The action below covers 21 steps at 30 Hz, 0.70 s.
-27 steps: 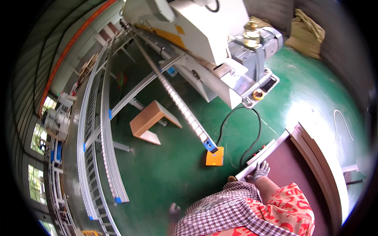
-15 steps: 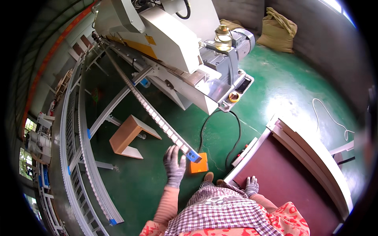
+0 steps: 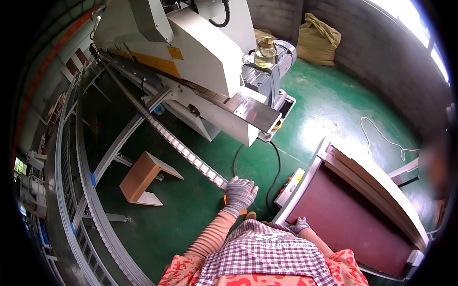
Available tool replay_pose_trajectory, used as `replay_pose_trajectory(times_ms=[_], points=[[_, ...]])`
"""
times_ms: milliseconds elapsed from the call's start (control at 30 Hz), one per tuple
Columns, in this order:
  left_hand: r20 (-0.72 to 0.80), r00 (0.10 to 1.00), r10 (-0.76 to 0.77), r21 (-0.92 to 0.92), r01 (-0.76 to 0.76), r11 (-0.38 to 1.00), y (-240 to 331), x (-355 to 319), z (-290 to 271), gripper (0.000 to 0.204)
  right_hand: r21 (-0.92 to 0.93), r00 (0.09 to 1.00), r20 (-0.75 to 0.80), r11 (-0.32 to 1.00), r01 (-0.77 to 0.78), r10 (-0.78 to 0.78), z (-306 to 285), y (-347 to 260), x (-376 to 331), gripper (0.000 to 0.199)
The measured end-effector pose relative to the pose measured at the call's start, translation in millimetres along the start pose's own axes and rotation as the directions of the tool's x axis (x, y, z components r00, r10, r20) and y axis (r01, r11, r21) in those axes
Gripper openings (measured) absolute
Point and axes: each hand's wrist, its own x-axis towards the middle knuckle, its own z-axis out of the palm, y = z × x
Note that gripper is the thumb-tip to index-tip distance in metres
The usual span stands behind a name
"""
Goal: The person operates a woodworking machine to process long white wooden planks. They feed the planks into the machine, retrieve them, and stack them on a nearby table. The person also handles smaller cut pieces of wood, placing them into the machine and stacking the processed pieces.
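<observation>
My left hand (image 3: 240, 195), in a grey striped glove, lies over the near end of a long roller rail (image 3: 191, 155) with white rollers. Its fingers are curled round that end and hide the rail's blue end cap. Partly covered by the hand, an orange piece (image 3: 244, 211) shows below it near the floor. My right hand (image 3: 300, 225), gloved the same way, rests with its fingers out on the near left edge of a dark red belt conveyor (image 3: 348, 219). Nothing shows in the right hand.
A large white machine (image 3: 205, 47) with a motor (image 3: 285, 56) stands ahead. Left are a curved roller conveyor (image 3: 88, 190) and a brown board stand (image 3: 140, 178). A black cable (image 3: 279, 164) loops on the green floor. Beside the belt sits a control box (image 3: 290, 187); a sack (image 3: 318, 40) stands far back.
My left hand has moved right from beside the rail onto its end, covering the blue cap. My right hand has drawn back slightly toward the belt's edge. The view has shifted.
</observation>
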Motion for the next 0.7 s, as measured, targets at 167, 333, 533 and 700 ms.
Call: replay_pose_trajectory(times_ms=[167,333,533,700], points=[[-0.025,0.998,0.054,-0.069,-0.056,0.996,-3.2,-2.6,2.3,0.027,0.037,0.999,-0.018,0.998,-0.043,0.044,2.3,-12.6,-11.3,0.097],[0.02,0.996,0.092,-0.091,-0.09,0.992,-1.8,-2.0,-5.8,0.025,0.069,0.999,-0.004,0.997,-0.045,0.045,8.1,-13.8,1.5,0.087],[-0.033,0.993,0.111,-0.115,-0.114,0.987,-1.2,2.1,-4.8,0.024,0.066,0.999,0.022,0.998,0.024,-0.025,15.1,-9.0,13.5,0.088],[-0.052,0.992,0.114,-0.108,-0.119,0.987,-0.8,3.0,-6.3,0.021,0.067,0.996,0.055,0.996,0.067,-0.071,13.9,-6.1,7.0,0.09]])
